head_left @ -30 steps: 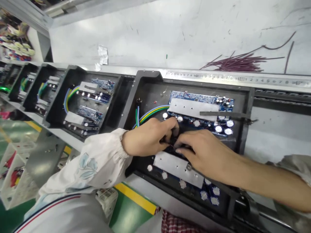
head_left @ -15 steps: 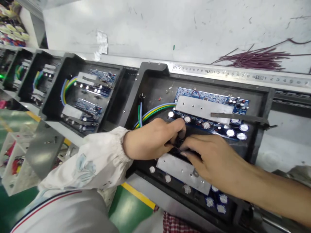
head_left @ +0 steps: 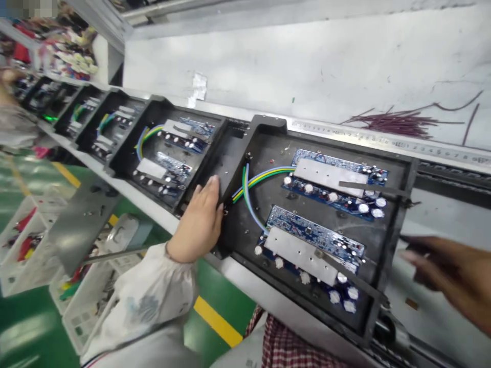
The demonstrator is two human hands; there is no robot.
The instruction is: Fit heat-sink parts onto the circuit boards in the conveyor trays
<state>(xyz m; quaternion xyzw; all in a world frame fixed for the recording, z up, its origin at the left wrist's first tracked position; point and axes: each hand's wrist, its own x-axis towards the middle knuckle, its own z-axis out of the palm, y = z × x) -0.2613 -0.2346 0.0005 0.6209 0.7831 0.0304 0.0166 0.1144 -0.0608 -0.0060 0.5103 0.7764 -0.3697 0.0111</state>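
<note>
My left hand (head_left: 199, 221) lies with its fingers stretched out against the left wall of the nearest black tray (head_left: 253, 140). Nothing shows in its grasp. Past the tray's right edge is my right hand (head_left: 452, 276), blurred, with its fingers extended and apart. Inside the tray sit two blue circuit boards, an upper board (head_left: 326, 161) and a lower board (head_left: 314, 230), each topped by a silver metal plate. Blue, yellow and green wires (head_left: 264, 176) curve from the boards towards the tray's left side. Dark clamp strips, an upper strip (head_left: 376, 188) and a lower strip (head_left: 356, 281), reach over the plates.
More trays with boards (head_left: 169, 153) continue in a line to the left. A ruler strip (head_left: 368, 138) runs behind the tray, with purple wires (head_left: 399, 124) on the white surface beyond. White bins (head_left: 80, 306) stand below left. Another person's sleeve (head_left: 17, 125) shows far left.
Both hands have left the space between the two boards. My left hand moved left to the tray wall, my right hand right, beyond the tray. The view shifted, uncovering the lower board.
</note>
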